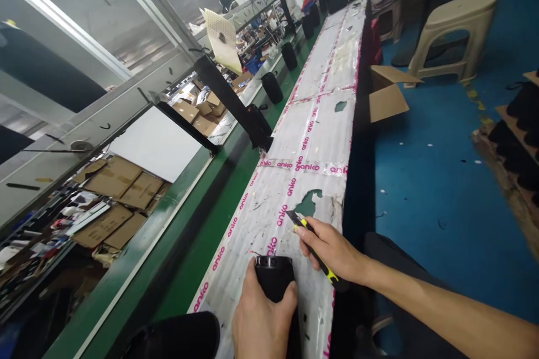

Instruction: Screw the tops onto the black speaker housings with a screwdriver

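Observation:
My left hand (263, 317) is wrapped round a black cylinder (275, 280) with a shiny rim at its top end, above the taped white bench covering (252, 219). A thin wire pokes out by that rim. To the right, my right hand (332, 249) grips a black and yellow utility knife (314, 249), its dark blade pointing up and left, near a torn patch of the covering. Another dark rounded object (181, 336) lies at the bottom, left of my left hand.
Black cylinders (272, 87) stand along the green strip (181, 224) on the left. A metal frame with dark posts (229, 98) rises beside it. On the blue floor at right are an open carton (387, 98) and a beige stool (458, 28). A seated person is beyond.

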Motion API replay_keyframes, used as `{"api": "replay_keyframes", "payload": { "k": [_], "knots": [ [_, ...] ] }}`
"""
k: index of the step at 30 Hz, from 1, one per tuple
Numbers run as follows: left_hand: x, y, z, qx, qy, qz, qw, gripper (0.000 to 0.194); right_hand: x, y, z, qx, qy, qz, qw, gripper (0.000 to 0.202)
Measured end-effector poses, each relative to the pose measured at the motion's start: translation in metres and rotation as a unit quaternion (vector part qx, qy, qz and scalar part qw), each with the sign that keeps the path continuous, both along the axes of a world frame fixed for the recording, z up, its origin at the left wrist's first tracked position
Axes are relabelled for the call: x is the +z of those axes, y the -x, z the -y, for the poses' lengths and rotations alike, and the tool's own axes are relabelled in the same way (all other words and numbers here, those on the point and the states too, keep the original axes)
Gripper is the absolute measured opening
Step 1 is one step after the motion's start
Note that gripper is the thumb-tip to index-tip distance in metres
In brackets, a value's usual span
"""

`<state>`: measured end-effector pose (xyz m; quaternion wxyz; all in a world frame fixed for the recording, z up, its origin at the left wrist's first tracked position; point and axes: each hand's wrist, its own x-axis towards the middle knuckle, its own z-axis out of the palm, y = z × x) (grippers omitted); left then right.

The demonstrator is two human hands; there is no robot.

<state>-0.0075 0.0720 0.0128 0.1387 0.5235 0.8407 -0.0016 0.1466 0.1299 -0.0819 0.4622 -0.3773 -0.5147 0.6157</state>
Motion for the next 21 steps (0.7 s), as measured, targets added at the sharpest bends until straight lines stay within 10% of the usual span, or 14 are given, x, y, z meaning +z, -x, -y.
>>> {"api": "replay_keyframes", "payload": {
  "k": [21],
  "knots": [
    [-0.031,-0.004,-0.011,-0.041,-0.129,-0.115,0.984,0.098,-0.025,0.022,-0.004,-0.056,0.042,0.024,0.997,0.052]
  ]
}}
